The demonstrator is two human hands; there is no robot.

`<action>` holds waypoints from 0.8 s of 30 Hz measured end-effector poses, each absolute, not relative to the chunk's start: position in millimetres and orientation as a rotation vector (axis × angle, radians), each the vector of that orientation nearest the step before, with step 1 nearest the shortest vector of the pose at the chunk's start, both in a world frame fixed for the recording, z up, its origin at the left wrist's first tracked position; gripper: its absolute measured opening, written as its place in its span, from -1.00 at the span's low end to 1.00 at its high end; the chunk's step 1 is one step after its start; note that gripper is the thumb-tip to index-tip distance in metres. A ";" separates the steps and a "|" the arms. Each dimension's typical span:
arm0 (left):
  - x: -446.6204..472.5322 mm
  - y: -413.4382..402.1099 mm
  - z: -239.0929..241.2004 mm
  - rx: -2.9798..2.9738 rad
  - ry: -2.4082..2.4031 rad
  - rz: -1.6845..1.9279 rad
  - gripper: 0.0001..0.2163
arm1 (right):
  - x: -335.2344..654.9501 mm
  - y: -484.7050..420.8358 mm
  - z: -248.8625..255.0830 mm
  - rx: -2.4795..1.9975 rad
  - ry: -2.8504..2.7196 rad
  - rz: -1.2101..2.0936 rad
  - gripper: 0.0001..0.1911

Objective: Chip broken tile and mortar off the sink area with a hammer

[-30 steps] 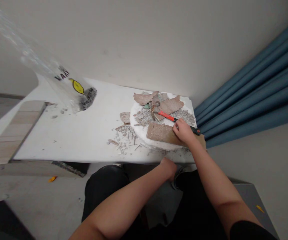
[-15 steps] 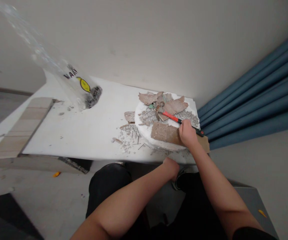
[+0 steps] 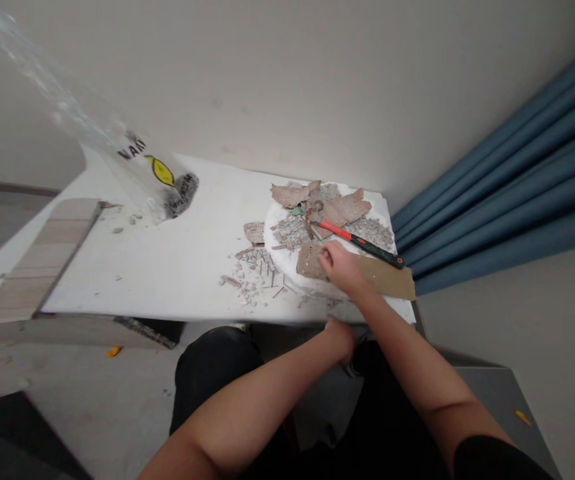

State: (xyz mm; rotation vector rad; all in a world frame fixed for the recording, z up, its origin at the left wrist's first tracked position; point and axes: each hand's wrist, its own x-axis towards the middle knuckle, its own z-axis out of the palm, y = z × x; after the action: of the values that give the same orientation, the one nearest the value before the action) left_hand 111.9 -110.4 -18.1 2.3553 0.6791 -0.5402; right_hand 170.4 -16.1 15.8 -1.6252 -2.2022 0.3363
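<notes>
A hammer (image 3: pixel 356 241) with a red and black handle lies on a white round block (image 3: pixel 287 261) covered in broken tile shards and rubble. My right hand (image 3: pixel 340 267) rests palm down on a long brown tile piece (image 3: pixel 382 277) at the block's front edge, fingers curled over it, a little left of the hammer's handle. My left hand (image 3: pixel 340 335) is curled at the near edge of the white tabletop (image 3: pixel 167 260), its fingers hidden below the edge.
Several nails (image 3: pixel 264 270) and crumbs lie left of the block. A clear plastic bag (image 3: pixel 132 170) with a yellow logo stands at the back left. A wood-grain plank (image 3: pixel 37 260) lies at the left. Blue curtains (image 3: pixel 507 187) hang at the right.
My right hand has let go of the hammer's handle and moved left onto the brown tile piece. The hammer stays on the block.
</notes>
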 end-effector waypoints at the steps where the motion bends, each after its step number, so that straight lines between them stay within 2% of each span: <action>1: 110.2 -110.0 -15.6 2.362 0.665 -0.603 -0.50 | 187.1 -11.1 19.5 -1.736 -2.156 0.247 -0.84; 4: 105.0 -108.0 -8.9 2.378 0.637 -0.748 -0.46 | 231.4 -3.3 26.2 -1.995 -2.155 0.119 -0.83; 7: 102.9 -106.2 -5.1 2.393 0.657 -0.782 -0.46 | 249.7 -2.6 23.8 -2.056 -2.272 0.129 -0.82; 24: 106.6 -106.1 -4.2 2.401 0.645 -0.745 -0.48 | 226.4 -4.2 26.3 -2.270 -2.373 -0.119 -0.72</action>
State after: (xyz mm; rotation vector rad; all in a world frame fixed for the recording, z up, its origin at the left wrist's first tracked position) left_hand 106.6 -106.1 -4.2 2.4012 0.6452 -0.7453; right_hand 226.4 -4.2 26.3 -2.2701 -2.3733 -0.1189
